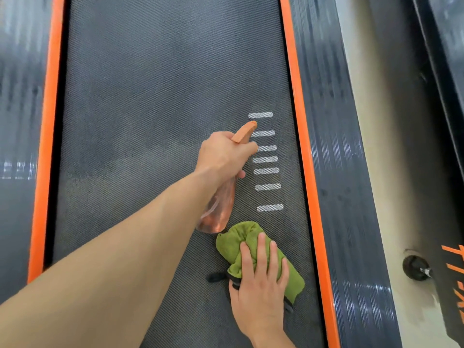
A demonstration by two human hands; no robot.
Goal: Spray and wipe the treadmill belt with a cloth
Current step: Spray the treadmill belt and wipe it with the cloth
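Observation:
The dark textured treadmill belt [150, 96] fills the middle of the head view between two orange strips. My left hand [223, 154] grips an orange-tinted spray bottle [218, 209] by its neck, and the orange nozzle [244, 131] points up the belt. Just below the bottle, my right hand [261, 280] presses flat with straight fingers on a bunched green cloth [233, 244] lying on the belt's lower right part. A paler, misty patch shows on the belt left of the bottle.
Orange side strips [301, 146] border the belt, with black ribbed foot rails [334, 159] outside them. Several white dashes [266, 170] mark the belt near the right edge. A cream floor strip [384, 159] and another dark machine part lie at the right.

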